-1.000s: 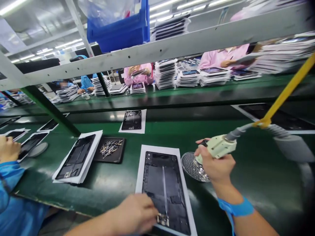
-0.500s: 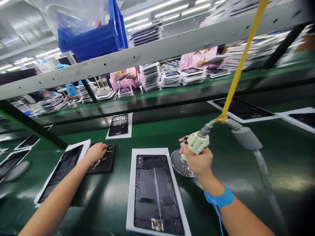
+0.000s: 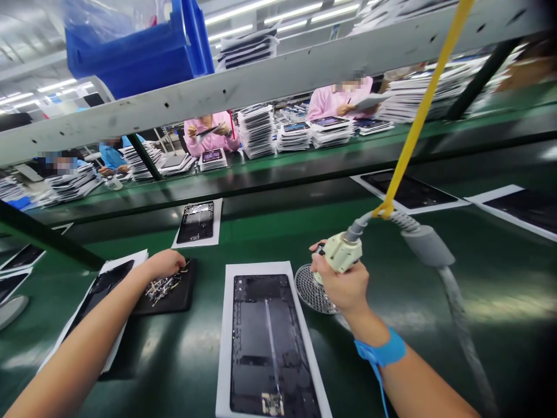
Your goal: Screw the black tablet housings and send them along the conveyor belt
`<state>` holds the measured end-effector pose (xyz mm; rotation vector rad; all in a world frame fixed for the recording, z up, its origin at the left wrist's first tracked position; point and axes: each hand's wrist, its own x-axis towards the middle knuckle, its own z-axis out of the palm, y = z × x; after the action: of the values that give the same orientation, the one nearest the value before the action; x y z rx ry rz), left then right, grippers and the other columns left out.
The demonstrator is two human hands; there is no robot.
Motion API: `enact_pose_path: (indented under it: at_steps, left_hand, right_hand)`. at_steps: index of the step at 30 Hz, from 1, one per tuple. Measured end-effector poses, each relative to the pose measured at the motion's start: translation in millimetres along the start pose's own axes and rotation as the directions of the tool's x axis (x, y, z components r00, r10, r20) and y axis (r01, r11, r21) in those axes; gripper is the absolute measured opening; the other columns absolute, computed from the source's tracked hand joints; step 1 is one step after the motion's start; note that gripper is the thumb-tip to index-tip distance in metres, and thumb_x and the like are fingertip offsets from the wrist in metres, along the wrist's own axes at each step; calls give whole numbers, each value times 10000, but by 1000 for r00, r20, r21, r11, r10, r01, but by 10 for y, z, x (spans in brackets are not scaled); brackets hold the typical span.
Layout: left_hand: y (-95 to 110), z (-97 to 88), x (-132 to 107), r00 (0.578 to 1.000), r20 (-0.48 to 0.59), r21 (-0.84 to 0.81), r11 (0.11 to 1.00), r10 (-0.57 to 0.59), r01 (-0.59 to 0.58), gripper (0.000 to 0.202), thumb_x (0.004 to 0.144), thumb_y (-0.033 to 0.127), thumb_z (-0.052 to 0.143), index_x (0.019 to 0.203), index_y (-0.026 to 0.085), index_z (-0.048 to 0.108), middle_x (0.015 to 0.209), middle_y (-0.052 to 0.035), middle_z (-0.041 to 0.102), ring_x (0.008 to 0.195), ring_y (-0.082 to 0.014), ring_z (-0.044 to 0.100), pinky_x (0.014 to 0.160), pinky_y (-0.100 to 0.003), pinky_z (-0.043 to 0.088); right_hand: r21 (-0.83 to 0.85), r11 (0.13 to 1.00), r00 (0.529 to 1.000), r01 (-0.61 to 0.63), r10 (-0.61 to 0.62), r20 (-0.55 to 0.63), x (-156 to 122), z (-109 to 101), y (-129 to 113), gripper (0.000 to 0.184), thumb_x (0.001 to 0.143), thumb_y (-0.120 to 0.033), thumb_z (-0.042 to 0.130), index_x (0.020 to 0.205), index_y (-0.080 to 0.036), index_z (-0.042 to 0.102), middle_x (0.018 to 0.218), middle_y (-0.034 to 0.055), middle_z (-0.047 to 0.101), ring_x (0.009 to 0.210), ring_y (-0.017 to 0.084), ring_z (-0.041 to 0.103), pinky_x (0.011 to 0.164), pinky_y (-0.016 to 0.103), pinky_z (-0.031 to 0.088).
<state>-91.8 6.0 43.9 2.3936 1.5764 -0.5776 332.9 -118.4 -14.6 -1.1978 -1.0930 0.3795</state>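
My left hand reaches over a black tray that holds a pile of small thin metallic parts. Its fingers are pinched together at the pile's far edge; whatever they grip is too small to make out. My right hand is wrapped round a pale electric screwdriver, pointing down at a round dish full of holes. The tool's tip is hidden. Between my hands a black tablet housing lies on a white sheet, with a small circuit board at its near end.
A yellow strap and a thick grey cable hang at the screwdriver. More tablet housings lie left, behind and right. A shelf rail crosses above, bearing a blue bin. Co-workers in pink sit opposite.
The view has shifted slightly, and more of the metallic pile shows beside my left hand, whose fingers stay at the tray. My right hand keeps the screwdriver over the round dish.
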Motion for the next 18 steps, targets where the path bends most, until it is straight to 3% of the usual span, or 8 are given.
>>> enact_pose_path:
  at_steps: [6,10,13,18]
  left_hand:
    - [22,28,-6,996,46,240,967,80,-88,304,798,90,487,827,213,764,998,-78,778,958,-231,710,839,-282,487]
    - [-66,-17,-55,995,-10,173,980,103,-100,243,836,123,484,814,192,716,917,-67,756,873,-206,688,806,-267,480]
    - [-169,-37,-134,995,-86,86,995,49,-42,224,884,196,468,838,195,687,863,-51,737,804,-191,671,759,-258,476]
    - [-158,49,-164,989,-78,66,990,129,-124,246,873,198,488,952,205,721,1027,-68,745,952,-210,688,863,-284,490]
  right_hand:
    - [-1,1000,1000,4,-5,-9,-3,6,38,227,806,-358,743,953,-189,711,673,18,709,596,190,686,654,348,612]
    - [1,1000,1000,15,-15,-19,9,12,21,226,801,-355,746,952,-190,710,667,17,710,590,191,686,663,355,619]
    - [-8,1000,1000,16,-16,-26,20,12,-5,212,801,-353,741,935,-191,714,680,22,716,591,188,684,670,358,620]
    - [0,1000,999,10,-10,-38,22,5,-10,215,781,-350,748,916,-185,718,670,20,714,543,172,658,618,336,606]
